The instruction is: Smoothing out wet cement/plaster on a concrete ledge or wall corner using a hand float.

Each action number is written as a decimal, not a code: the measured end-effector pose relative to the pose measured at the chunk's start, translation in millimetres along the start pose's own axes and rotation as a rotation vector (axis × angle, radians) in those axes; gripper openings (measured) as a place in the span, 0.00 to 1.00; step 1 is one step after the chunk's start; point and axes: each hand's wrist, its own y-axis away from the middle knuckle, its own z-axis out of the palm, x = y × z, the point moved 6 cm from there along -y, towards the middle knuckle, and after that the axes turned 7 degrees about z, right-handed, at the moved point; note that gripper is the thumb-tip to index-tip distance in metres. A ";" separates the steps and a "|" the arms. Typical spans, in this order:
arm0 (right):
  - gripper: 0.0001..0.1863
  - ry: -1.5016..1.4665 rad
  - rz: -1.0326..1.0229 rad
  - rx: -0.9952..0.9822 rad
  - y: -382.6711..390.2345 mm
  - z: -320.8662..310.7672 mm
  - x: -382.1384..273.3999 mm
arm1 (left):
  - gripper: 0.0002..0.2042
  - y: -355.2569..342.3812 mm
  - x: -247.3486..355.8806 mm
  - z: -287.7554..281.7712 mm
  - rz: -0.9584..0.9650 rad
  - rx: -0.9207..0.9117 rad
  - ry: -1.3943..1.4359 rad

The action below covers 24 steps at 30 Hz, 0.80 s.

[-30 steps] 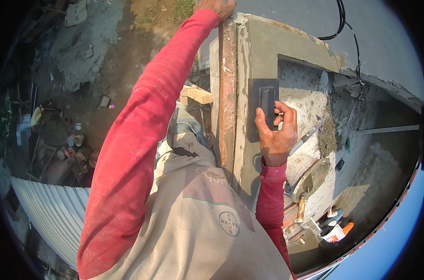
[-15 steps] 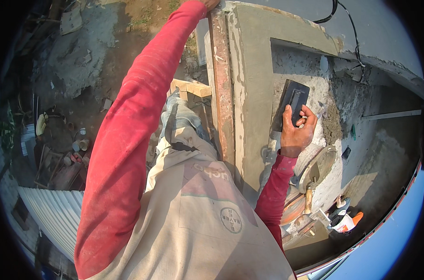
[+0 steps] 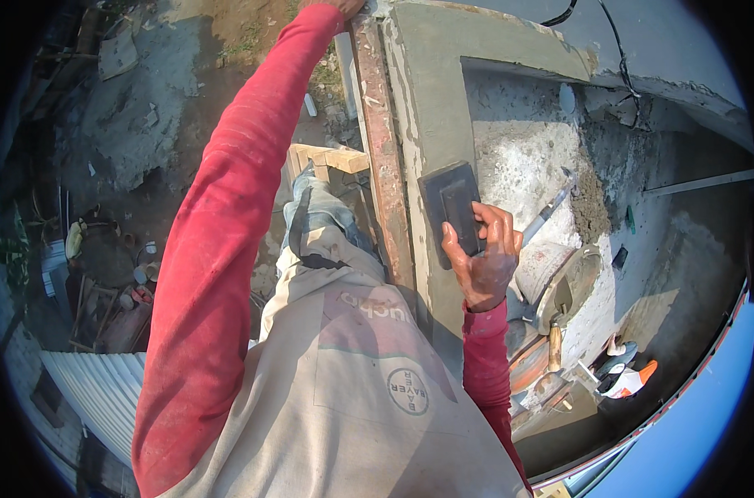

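My right hand (image 3: 487, 261) is closed round a black plastering float (image 3: 445, 187). The float's flat face is turned to a band of smooth grey plaster (image 3: 423, 91) and overlaps its inner edge; whether they touch cannot be made out. Along the band's outer side runs a reddish, mortar-stained straight batten (image 3: 383, 141). My left arm stretches far forward, and my left hand (image 3: 344, 7) is at the batten's far end. The picture's top edge cuts off its fingers, so its grip is hidden.
Beyond the band, a round mortar pan (image 3: 588, 278) holds a trowel with a wooden handle (image 3: 554, 349). A grey-handled tool (image 3: 545, 213) lies near a mortar heap (image 3: 591, 203). Lower right is another person (image 3: 624, 378). Wooden pieces (image 3: 344, 159) and corrugated sheeting (image 3: 103, 394) are left.
My right hand has brought the float leftward and nearer to me, from over the recess onto the plaster band. The grey-handled tool has come into sight. My left hand stays at the batten's end.
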 end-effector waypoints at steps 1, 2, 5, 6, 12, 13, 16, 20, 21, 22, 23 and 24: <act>0.26 0.035 -0.057 -0.010 1.8 -1.4 -1.2 | 0.24 0.1 -11.3 9.0 -0.139 -0.066 0.088; 0.26 0.067 0.105 0.074 3.0 -9.9 10.7 | 0.24 1.7 -21.4 16.1 -0.283 -0.135 0.172; 0.24 -0.022 0.337 0.152 16.5 -29.5 23.5 | 0.23 -3.3 -6.5 7.4 -0.010 -0.002 0.195; 0.24 -0.020 0.178 0.054 20.7 -27.5 10.5 | 0.23 -2.5 6.8 -0.6 0.200 0.087 0.165; 0.26 -0.003 -0.009 0.017 15.5 8.1 -30.1 | 0.24 1.7 -5.0 0.5 -0.068 -0.024 -0.135; 0.26 0.001 0.054 0.032 2.7 20.4 -27.3 | 0.24 2.4 -3.2 -0.9 -0.039 0.004 -0.065; 0.25 -0.044 0.074 0.109 -29.0 46.1 -24.3 | 0.24 3.9 5.2 -4.3 -0.045 0.013 0.083; 0.25 0.009 0.046 0.035 12.0 29.9 -17.0 | 0.25 15.4 24.7 -12.5 -0.304 -0.135 0.120; 0.25 -0.024 0.121 0.042 38.2 15.7 -12.6 | 0.26 19.8 29.9 -14.3 -0.366 -0.162 0.134; 0.26 -0.077 0.099 0.061 55.2 5.0 -9.0 | 0.26 20.9 35.2 -18.5 -0.369 -0.162 0.078; 0.26 -0.023 0.154 0.022 65.6 0.8 0.8 | 0.26 19.9 37.5 -21.4 -0.370 -0.158 0.020; 0.26 0.009 0.146 0.021 70.2 -0.3 1.4 | 0.26 21.4 35.7 -20.4 -0.369 -0.165 -0.039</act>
